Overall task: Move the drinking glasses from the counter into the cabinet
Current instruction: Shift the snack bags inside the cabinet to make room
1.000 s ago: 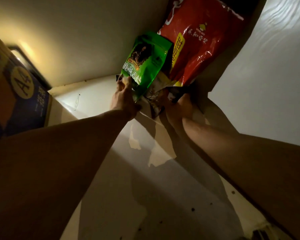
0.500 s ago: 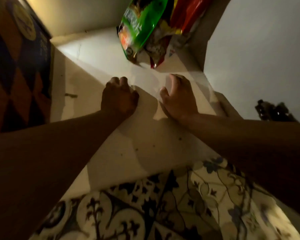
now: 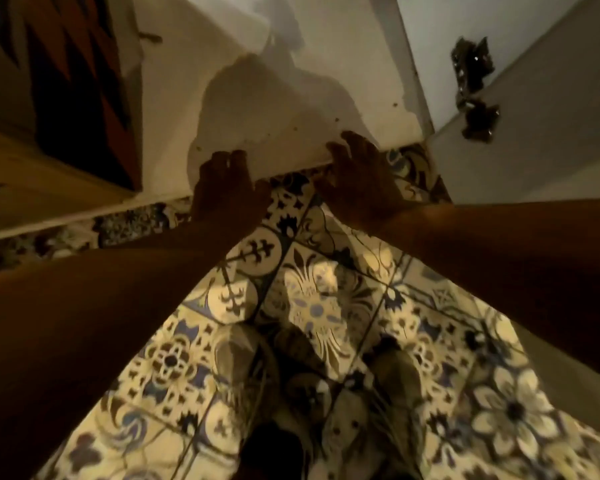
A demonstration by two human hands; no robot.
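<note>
No drinking glass shows in this dim view. The cabinet's white bottom shelf (image 3: 329,74) fills the upper middle. My left hand (image 3: 227,188) rests at the shelf's front edge with its fingers curled onto the board and nothing in them. My right hand (image 3: 357,178) lies a little to the right on the same edge, fingers spread over it, also holding nothing. Both forearms reach in from the lower corners.
A dark blue and orange box (image 3: 70,84) stands at the shelf's left side. The white cabinet door (image 3: 534,140) hangs open at the right, with a dark ornate handle (image 3: 473,64). Patterned floor tiles (image 3: 312,306) and my two shoes (image 3: 236,358) lie below.
Both hands have drawn back from the snack bags deep in the cabinet to the shelf's front edge. The view has tipped down, so the bags are gone and the floor shows.
</note>
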